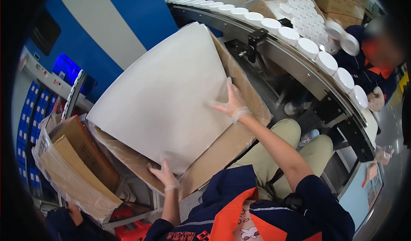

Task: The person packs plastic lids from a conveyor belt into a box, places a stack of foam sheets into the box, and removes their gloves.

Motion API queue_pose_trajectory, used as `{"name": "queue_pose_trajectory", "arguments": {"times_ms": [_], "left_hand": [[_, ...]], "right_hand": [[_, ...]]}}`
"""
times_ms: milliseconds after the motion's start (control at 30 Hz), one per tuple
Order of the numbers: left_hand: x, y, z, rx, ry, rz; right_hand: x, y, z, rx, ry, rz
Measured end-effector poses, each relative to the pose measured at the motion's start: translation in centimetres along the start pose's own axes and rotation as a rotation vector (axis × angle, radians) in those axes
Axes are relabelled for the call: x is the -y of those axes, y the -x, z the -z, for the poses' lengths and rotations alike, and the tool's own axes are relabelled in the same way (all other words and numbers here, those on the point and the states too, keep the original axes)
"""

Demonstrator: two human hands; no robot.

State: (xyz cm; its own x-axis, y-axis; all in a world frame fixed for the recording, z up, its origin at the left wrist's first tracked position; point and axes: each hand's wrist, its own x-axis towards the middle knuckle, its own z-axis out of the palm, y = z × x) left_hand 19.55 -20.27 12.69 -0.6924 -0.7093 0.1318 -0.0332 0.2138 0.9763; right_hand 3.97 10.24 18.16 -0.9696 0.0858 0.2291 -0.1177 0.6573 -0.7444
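A large white sheet [162,99], paper or thin board, lies over the top of an open cardboard box [214,168] with a clear plastic liner. My right hand [232,101], in a clear thin glove, rests at the sheet's right edge with thumb and fingers spread. At the near corner of the sheet is my left hand [165,176], gloved the same way, its thumb and forefinger apart. Neither hand wraps round anything I can see. What lies under the sheet is hidden.
A curved conveyor [295,65] carries a row of white round lids [307,47] along the right. Beyond it, a co-worker's hand [376,99] is near the belt, by a box of stacked white lids [299,18]. Another lined cardboard box [77,164] stands at left.
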Motion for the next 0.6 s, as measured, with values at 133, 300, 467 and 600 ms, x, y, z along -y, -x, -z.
{"name": "queue_pose_trajectory", "arguments": {"times_ms": [133, 300, 467, 600], "left_hand": [[-9.7, 1.0, -3.1, -0.033, -0.541, -0.707], [-21.5, -7.5, -5.6, -0.268, -0.774, -1.331], [-29.7, -12.2, -8.3, -0.284, -0.843, -1.305], [-27.4, -11.2, -10.1, 0.423, -1.228, -0.503]], "right_hand": [[-0.5, 0.1, 0.7, 0.025, 0.080, 0.069], [0.5, 2.9, 0.9, 0.066, 0.107, 0.100], [1.4, 5.9, 1.4, 0.089, 0.019, 0.125], [0.8, 8.2, 3.9, 0.063, -0.119, 0.111]]}}
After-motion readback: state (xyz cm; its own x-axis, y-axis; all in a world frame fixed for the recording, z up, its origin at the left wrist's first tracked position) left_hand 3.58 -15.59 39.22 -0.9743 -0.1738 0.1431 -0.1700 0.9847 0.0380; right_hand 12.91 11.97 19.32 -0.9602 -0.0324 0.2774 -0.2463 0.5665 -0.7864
